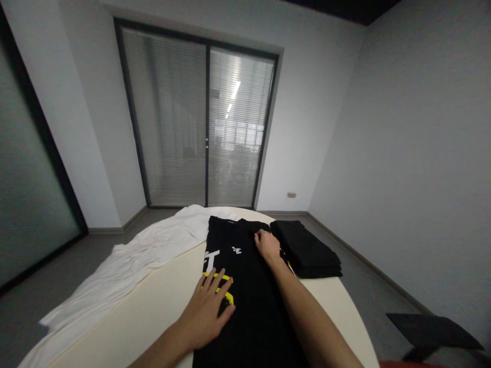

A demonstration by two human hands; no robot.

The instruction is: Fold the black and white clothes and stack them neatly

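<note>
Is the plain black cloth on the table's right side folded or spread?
Folded: the plain black cloth forms a compact pile, with layers showing along its near edge, beside the printed black garment.

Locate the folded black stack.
In the head view, the folded black stack lies on the right side of the table, just right of the printed black garment and the right hand.

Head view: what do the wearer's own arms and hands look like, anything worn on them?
The left hand and right hand are ungloved. No ring shows on the left fingers; the right ones are partly hidden. No sleeve, watch, bracelet or cable shows on the visible part of the left forearm or right forearm.
</note>
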